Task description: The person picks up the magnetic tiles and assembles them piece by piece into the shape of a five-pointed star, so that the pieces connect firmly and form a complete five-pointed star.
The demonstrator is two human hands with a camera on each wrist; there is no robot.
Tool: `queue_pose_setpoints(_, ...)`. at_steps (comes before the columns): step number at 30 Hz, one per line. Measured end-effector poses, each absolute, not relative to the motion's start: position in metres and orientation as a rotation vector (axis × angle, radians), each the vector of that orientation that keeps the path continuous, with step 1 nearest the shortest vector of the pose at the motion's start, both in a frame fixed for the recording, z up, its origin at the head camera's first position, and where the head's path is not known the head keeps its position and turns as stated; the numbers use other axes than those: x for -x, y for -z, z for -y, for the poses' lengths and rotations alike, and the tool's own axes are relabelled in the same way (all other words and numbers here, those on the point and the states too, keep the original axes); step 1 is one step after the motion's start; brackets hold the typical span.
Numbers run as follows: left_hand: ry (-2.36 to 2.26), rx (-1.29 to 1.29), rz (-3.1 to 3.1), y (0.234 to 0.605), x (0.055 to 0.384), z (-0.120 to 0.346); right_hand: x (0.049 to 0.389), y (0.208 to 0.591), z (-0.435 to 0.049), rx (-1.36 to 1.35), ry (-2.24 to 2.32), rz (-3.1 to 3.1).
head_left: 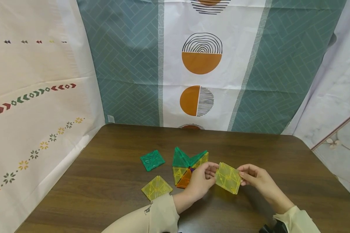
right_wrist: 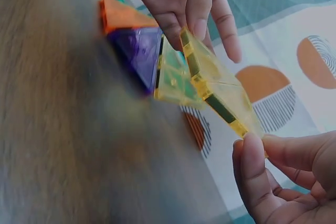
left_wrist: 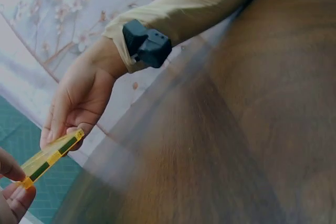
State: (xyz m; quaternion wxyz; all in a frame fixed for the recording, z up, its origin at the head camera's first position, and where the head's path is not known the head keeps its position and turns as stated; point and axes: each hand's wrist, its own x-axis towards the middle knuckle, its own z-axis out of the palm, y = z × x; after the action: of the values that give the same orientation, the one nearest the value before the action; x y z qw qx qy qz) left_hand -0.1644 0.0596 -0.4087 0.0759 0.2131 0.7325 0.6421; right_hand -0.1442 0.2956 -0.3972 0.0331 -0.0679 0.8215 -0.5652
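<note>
Both hands hold a translucent yellow square magnetic tile (head_left: 228, 178) raised above the table and tilted. My left hand (head_left: 197, 183) pinches its left edge between thumb and fingers; the left wrist view shows the grip at a corner. On the opposite edge, my right hand (head_left: 258, 181) pinches it between thumb and fingertips (right_wrist: 253, 156). Just behind the left hand stands a group of joined triangular tiles: green (head_left: 180, 158), yellow (head_left: 179, 172) and orange (head_left: 184, 180), with a purple tile (right_wrist: 137, 51) facing the right wrist view. The left hand covers part of this group in the head view.
A green square tile (head_left: 152, 160) lies left of the group. Nearer the left sleeve (head_left: 163, 213), another yellow square tile (head_left: 157, 188) lies on the brown wooden table (head_left: 110, 174). Patterned cloths (head_left: 128, 64) hang behind and at both sides.
</note>
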Motion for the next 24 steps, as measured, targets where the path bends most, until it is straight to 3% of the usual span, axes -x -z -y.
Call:
queue_pose_setpoints(16, -1.657, -0.789, -2.518, 0.407, 0.162, -0.038, 0.159, 0.393, -0.273, 0.31, 1.797, -2.407)
queue_pose_setpoints(24, -1.083, -1.046, -2.886, 0.408, 0.157, -0.03, 0.165, 0.401, -0.266, 0.351, 1.801, -2.335)
